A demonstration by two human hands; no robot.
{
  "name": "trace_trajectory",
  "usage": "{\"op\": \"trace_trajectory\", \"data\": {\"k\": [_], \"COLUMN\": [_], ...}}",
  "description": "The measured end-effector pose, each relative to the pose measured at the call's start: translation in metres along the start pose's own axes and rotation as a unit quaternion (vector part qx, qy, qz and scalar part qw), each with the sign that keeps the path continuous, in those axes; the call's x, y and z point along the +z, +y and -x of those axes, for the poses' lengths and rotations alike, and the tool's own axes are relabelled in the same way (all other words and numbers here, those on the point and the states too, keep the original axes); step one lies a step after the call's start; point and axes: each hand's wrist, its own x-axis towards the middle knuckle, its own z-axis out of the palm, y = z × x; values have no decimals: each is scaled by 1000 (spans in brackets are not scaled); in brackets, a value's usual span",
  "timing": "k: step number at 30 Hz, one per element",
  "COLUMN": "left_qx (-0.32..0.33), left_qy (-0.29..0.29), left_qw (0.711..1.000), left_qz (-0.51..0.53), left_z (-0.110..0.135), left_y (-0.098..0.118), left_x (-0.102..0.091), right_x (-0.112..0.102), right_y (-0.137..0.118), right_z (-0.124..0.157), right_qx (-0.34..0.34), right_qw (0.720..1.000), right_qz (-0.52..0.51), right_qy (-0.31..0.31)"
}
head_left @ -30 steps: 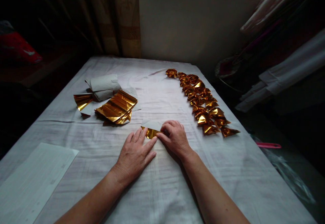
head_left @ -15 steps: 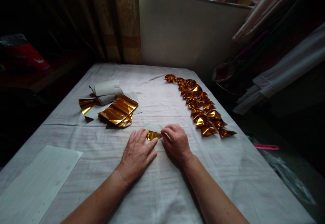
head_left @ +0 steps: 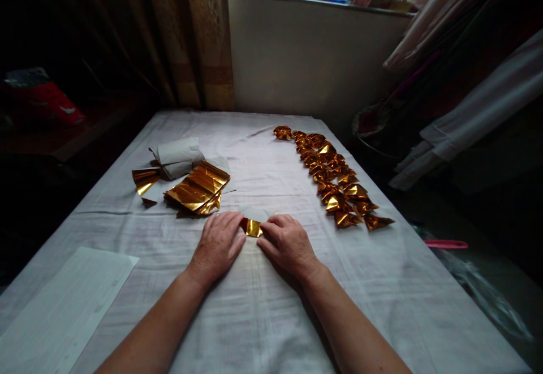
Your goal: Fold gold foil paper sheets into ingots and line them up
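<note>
A small sheet of gold foil paper (head_left: 253, 227) with a white back lies on the white cloth in front of me. My left hand (head_left: 218, 245) rests palm down with its fingertips bent onto the sheet's left edge. My right hand (head_left: 287, 244) is curled, fingertips pinching the sheet's right side. Only a small gold patch shows between the two hands. A stack of flat gold sheets (head_left: 198, 187) lies to the upper left. A long row of folded gold pieces (head_left: 333, 179) runs along the right side.
White folded paper (head_left: 176, 151) and a single gold sheet (head_left: 145, 179) lie behind the stack. A large white lined sheet (head_left: 63, 306) covers the near left corner. The table (head_left: 263, 317) drops off at right beside a pink-handled thing (head_left: 447, 244). A curtain and wall stand behind.
My left hand has slid left and curled its fingers onto the sheet's left edge. My right hand has closed in over the sheet, so less gold shows. The view tilted slightly.
</note>
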Motion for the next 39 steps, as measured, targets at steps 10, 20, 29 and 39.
{"op": "trace_trajectory", "data": {"k": [10, 20, 29, 39], "left_qx": [-5, 16, 36, -24], "left_qy": [-16, 12, 15, -2], "left_qw": [1000, 999, 998, 999], "left_qz": [17, 28, 45, 46], "left_z": [-10, -8, -7, -7], "left_y": [-3, -3, -7, 4], "left_x": [-8, -9, -6, -6], "right_x": [4, 1, 0, 6], "right_y": [2, 13, 31, 19], "right_z": [-2, -1, 2, -4], "right_qx": [-3, -41, -9, 114], "right_qw": [1000, 999, 999, 991], "right_qz": [12, -11, -53, -53], "right_qy": [5, 12, 3, 35]}}
